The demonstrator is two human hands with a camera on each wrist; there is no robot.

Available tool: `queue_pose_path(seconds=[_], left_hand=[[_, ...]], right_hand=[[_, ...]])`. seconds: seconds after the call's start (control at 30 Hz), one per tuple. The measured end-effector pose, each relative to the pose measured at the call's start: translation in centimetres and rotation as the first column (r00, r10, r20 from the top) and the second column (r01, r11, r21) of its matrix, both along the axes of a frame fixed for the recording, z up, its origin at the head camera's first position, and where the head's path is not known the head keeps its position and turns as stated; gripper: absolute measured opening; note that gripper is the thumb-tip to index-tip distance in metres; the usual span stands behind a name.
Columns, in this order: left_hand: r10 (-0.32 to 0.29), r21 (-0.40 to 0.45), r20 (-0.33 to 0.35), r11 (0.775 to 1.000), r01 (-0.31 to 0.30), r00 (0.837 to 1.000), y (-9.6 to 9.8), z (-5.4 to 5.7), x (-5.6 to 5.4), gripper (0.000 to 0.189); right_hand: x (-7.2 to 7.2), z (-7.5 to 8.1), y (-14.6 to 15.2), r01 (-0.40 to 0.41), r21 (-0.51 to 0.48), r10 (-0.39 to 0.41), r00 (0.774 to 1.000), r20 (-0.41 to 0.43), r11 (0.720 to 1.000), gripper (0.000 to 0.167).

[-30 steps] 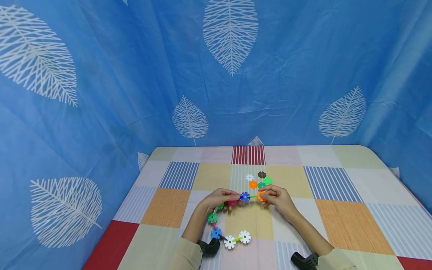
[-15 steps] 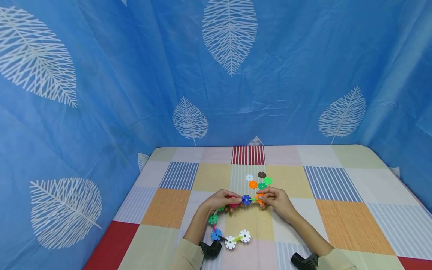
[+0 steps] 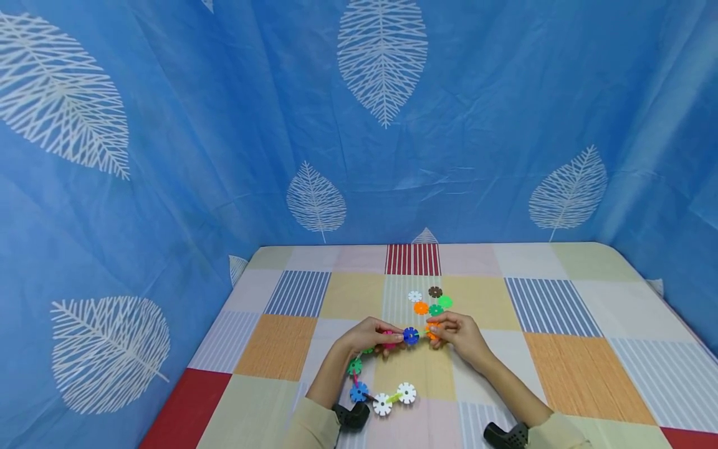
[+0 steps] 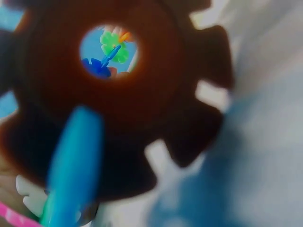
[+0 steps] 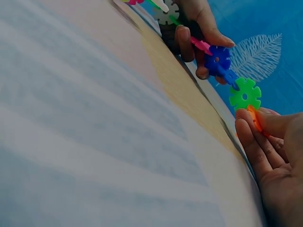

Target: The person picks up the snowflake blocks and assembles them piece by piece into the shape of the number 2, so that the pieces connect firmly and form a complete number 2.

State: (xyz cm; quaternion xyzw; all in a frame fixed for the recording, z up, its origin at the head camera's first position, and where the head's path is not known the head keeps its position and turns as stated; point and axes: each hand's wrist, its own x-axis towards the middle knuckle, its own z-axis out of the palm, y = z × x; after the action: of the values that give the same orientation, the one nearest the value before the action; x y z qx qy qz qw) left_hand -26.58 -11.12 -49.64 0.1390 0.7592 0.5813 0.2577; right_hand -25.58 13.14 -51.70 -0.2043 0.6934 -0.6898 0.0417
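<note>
A curved chain of notched interlocking discs (image 3: 359, 391) in several colours hangs between my hands and runs toward the near side. My left hand (image 3: 364, 335) grips the chain at a pink disc (image 3: 389, 338), beside a blue disc (image 3: 411, 336). My right hand (image 3: 461, 332) pinches an orange disc (image 5: 253, 117) at the chain's far end, between thumb and fingers. In the right wrist view a green disc (image 5: 245, 94) joins it edgewise to the blue ones. A dark brown disc (image 4: 189, 118) fills much of the left wrist view, with a blurred blue disc (image 4: 78, 156) crossing it.
Loose discs lie beyond my hands: white (image 3: 414, 296), brown (image 3: 435, 292), orange (image 3: 421, 308), dark green (image 3: 435, 309) and light green (image 3: 445, 302). A patchwork cloth (image 3: 561, 362) covers the table, with blue leaf-print curtains (image 3: 477, 125) behind and at the sides.
Both hands keep their hold on the chain. The blue disc between them has dropped slightly toward the near side, and the left hand has shifted a little the same way.
</note>
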Motion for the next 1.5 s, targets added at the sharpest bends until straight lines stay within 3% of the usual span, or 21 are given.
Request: queue_pose_path(seconds=[0.5, 0.73, 0.8, 0.87, 0.93, 1.0, 1.07, 1.13, 1.2, 1.33, 1.4, 1.5], left_hand=[[0.013, -0.011, -0.002, 1.000, -0.013, 1.000, 0.2, 0.0, 0.3, 0.026], [0.037, -0.028, 0.014, 0.999, -0.037, 0.999, -0.2, -0.3, 0.6, 0.027], [0.046, -0.031, 0.026, 0.998, -0.045, 0.999, -0.5, -0.5, 0.6, 0.028], [0.050, -0.016, 0.033, 0.999, -0.049, 0.998, -0.9, -0.5, 0.6, 0.030], [0.053, 0.005, 0.033, 0.999, -0.053, 0.998, -1.3, -0.4, 0.5, 0.030], [0.051, 0.029, 0.032, 0.998, -0.052, 0.998, -1.7, -0.2, 0.3, 0.031], [0.047, 0.053, 0.029, 0.997, -0.048, 0.998, -2.2, 0.0, 0.1, 0.031], [0.039, 0.071, 0.029, 0.997, -0.041, 0.999, -2.6, 0.2, 0.0, 0.031], [0.040, 0.081, 0.029, 0.996, -0.042, 0.999, -2.9, 0.4, -0.1, 0.031], [0.046, 0.076, 0.028, 0.996, -0.048, 0.999, -3.1, 0.6, -0.3, 0.031], [0.039, 0.069, 0.022, 0.997, -0.041, 0.999, -3.1, 0.7, -0.5, 0.030], [0.026, 0.062, 0.010, 0.998, -0.026, 1.000, -3.0, 1.0, -0.8, 0.030]], right_hand=[[0.1, -0.9, -0.3, 0.015, -0.012, -0.015, 1.000, -0.017, 1.000, 0.024], [0.2, -1.2, -0.6, 0.013, 0.003, -0.013, 1.000, 0.025, 1.000, 0.026], [0.1, -1.1, -0.8, 0.039, 0.037, -0.039, 0.999, 0.011, 0.999, 0.027], [-0.1, -1.0, -1.0, 0.114, 0.086, -0.111, 0.993, -0.038, 0.990, 0.027], [-0.6, -0.7, -1.1, 0.233, 0.156, -0.214, 0.968, -0.131, 0.960, 0.026], [-1.5, -0.5, -1.1, 0.369, 0.245, -0.304, 0.915, -0.264, 0.896, 0.023], [-2.6, -0.4, -1.2, 0.453, 0.342, -0.313, 0.865, -0.392, 0.823, 0.023], [-3.8, -0.4, -1.3, 0.491, 0.432, -0.247, 0.826, -0.506, 0.757, 0.026], [-5.0, -0.4, -1.7, 0.474, 0.526, -0.126, 0.815, -0.566, 0.706, 0.033], [-6.5, -0.5, -2.2, 0.387, 0.660, 0.097, 0.815, -0.572, 0.644, 0.039], [-6.7, -0.6, -2.0, 0.360, 0.700, 0.157, 0.815, -0.558, 0.617, 0.038], [-6.6, -0.7, -1.1, 0.367, 0.715, 0.194, 0.797, -0.571, 0.595, 0.038]])
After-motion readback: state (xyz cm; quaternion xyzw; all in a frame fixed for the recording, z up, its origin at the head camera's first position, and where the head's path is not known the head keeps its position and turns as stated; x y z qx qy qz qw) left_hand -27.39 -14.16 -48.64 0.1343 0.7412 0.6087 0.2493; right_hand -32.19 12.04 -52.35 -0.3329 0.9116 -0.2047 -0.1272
